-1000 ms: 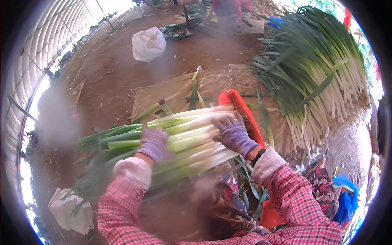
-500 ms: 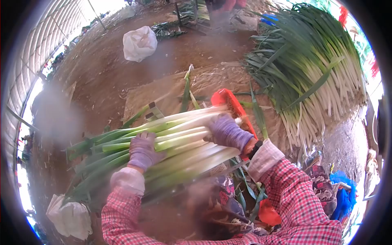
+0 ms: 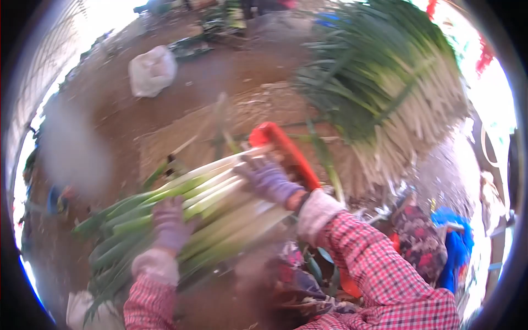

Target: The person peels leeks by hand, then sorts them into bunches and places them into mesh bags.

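Note:
A broad bunch of large green onions (image 3: 220,220) lies slantwise before me, white stalks to the right and green leaves to the left. My left hand (image 3: 171,223), in a purple glove, rests over the middle of the bunch, its fingers curved around some stalks. Near the white ends, my right hand (image 3: 269,179), gloved alike, grips the upper stalks. Motion smears both hands, and some fingertips are hidden. Just beyond the white ends stands an orange-red plastic edge (image 3: 294,157), close to my right wrist.
A big heap of green onions (image 3: 396,93) fills the back right. A white bag (image 3: 153,71) sits on the dirt floor at the back left, and another pale bag (image 3: 91,311) lies at the lower left. Blue plastic (image 3: 456,247) hangs at the right.
The whole view has shifted, so the scene sits further left and is blurrier. Both hands stay on the bunch; my left hand appears slightly lower on it.

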`<act>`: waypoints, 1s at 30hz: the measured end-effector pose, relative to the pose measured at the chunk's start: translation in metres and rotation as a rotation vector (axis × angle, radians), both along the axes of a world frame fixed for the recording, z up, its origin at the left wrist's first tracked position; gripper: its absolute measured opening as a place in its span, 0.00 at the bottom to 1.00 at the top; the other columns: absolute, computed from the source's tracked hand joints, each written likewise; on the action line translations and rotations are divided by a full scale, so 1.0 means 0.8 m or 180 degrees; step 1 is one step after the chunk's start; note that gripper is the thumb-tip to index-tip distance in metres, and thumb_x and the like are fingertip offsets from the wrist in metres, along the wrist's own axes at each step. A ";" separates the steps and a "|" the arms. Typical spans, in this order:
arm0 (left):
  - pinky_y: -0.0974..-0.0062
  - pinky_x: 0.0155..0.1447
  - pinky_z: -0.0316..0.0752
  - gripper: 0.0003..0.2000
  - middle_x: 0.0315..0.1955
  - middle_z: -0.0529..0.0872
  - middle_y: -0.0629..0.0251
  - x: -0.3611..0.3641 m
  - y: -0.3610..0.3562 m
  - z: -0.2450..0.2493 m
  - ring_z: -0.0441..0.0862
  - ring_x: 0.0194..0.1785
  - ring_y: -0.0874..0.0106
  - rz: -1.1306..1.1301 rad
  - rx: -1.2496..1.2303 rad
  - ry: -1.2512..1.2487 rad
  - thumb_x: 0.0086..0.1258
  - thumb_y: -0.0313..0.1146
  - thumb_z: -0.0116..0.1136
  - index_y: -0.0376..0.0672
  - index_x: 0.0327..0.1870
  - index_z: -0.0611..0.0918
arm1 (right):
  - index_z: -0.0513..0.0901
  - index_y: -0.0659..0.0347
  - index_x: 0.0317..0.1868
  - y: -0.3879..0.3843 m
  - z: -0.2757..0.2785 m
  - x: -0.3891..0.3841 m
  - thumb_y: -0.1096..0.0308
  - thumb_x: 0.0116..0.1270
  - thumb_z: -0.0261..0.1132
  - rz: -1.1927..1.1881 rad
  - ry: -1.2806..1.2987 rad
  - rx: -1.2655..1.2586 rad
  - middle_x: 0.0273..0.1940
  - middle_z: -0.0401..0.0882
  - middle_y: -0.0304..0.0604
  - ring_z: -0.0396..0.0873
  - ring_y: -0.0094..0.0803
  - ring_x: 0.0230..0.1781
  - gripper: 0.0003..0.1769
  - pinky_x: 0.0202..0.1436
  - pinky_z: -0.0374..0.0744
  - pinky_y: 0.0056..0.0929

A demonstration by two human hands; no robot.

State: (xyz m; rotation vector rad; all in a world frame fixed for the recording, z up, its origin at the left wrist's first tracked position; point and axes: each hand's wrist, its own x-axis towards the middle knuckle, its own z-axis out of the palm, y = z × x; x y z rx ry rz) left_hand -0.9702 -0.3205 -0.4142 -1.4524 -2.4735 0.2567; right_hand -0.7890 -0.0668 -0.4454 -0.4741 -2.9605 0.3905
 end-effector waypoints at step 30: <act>0.54 0.64 0.65 0.23 0.48 0.80 0.57 0.019 0.009 0.035 0.74 0.56 0.54 -0.0225 0.0447 -0.0956 0.54 0.39 0.69 0.51 0.52 0.77 | 0.71 0.54 0.69 0.021 0.019 -0.073 0.46 0.72 0.53 -0.0283 -0.0388 -0.0643 0.70 0.67 0.49 0.63 0.45 0.73 0.31 0.73 0.61 0.47</act>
